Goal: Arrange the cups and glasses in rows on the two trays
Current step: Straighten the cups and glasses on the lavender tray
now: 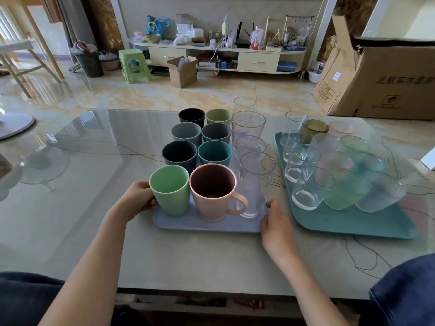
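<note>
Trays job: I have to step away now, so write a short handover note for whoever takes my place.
Left hand grips the left edge of the blue tray; right hand grips its right front corner.
Blue tray: coloured cups in two rows, green cup and pink mug in front; tall glasses in a third row on the right.
Teal tray: small glasses in rough rows, bunched toward the back, some far ones seeming past its rim.
Done: everything seen is sorted onto trays.
Left: straighten the teal tray's rows; square up the blue tray.
</note>
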Demonstrator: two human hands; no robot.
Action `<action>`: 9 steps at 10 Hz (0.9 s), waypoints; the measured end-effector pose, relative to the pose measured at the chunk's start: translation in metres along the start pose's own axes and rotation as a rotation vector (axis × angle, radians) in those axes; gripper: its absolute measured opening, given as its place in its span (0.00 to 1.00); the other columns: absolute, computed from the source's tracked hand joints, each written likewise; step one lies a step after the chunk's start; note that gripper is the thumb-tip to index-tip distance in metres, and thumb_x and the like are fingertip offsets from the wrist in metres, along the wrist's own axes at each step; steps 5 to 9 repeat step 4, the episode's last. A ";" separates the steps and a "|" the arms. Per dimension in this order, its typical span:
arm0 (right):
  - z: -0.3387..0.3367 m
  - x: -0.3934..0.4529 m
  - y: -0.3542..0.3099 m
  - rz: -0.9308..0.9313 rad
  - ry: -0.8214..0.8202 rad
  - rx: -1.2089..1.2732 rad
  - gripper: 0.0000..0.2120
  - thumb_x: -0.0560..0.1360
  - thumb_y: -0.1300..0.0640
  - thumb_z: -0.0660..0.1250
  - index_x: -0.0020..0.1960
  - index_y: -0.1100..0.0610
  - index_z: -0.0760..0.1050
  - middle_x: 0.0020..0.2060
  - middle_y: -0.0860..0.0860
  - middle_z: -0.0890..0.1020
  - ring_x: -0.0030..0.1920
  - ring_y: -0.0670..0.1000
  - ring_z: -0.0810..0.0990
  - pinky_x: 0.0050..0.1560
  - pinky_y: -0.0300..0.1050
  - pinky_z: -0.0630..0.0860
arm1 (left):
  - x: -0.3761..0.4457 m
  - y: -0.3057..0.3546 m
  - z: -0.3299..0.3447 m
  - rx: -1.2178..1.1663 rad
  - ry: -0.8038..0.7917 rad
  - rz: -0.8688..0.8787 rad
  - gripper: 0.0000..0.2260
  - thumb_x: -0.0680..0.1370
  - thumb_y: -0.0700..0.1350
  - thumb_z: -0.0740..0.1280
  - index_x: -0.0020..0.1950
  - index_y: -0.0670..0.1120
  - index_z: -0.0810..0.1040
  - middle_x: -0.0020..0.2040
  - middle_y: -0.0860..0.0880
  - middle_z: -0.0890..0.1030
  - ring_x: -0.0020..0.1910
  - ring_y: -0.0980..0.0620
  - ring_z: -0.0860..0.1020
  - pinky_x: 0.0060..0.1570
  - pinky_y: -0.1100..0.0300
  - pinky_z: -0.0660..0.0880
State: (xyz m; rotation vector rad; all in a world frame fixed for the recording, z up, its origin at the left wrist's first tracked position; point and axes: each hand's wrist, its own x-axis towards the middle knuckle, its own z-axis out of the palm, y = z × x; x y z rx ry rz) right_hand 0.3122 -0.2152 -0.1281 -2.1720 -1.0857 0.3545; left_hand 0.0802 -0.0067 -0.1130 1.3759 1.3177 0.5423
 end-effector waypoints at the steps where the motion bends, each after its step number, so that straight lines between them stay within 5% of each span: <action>1: -0.001 0.005 -0.001 0.036 -0.004 -0.029 0.05 0.74 0.67 0.55 0.48 0.60 0.62 0.41 0.61 0.77 0.42 0.62 0.76 0.39 0.53 0.71 | 0.000 -0.001 0.002 -0.017 0.006 0.000 0.11 0.74 0.31 0.59 0.36 0.42 0.75 0.25 0.47 0.67 0.26 0.50 0.64 0.25 0.65 0.70; 3: -0.014 -0.003 0.002 -0.011 -0.066 -0.061 0.09 0.77 0.65 0.55 0.56 0.60 0.69 0.48 0.61 0.80 0.48 0.62 0.78 0.41 0.49 0.71 | -0.010 0.003 -0.001 -0.008 -0.033 -0.025 0.06 0.75 0.33 0.62 0.43 0.40 0.77 0.27 0.47 0.71 0.23 0.54 0.68 0.24 0.67 0.73; 4: -0.043 -0.023 0.005 0.011 0.034 0.062 0.18 0.77 0.68 0.52 0.60 0.54 0.72 0.39 0.57 0.78 0.38 0.55 0.76 0.34 0.42 0.69 | -0.009 0.018 -0.015 0.045 0.207 0.123 0.09 0.78 0.37 0.60 0.54 0.39 0.78 0.32 0.45 0.74 0.15 0.60 0.69 0.19 0.69 0.71; 9: -0.043 -0.023 0.005 0.011 0.034 0.062 0.18 0.77 0.68 0.52 0.60 0.54 0.72 0.39 0.57 0.78 0.38 0.55 0.76 0.34 0.42 0.69 | -0.009 0.018 -0.015 0.045 0.207 0.123 0.09 0.78 0.37 0.60 0.54 0.39 0.78 0.32 0.45 0.74 0.15 0.60 0.69 0.19 0.69 0.71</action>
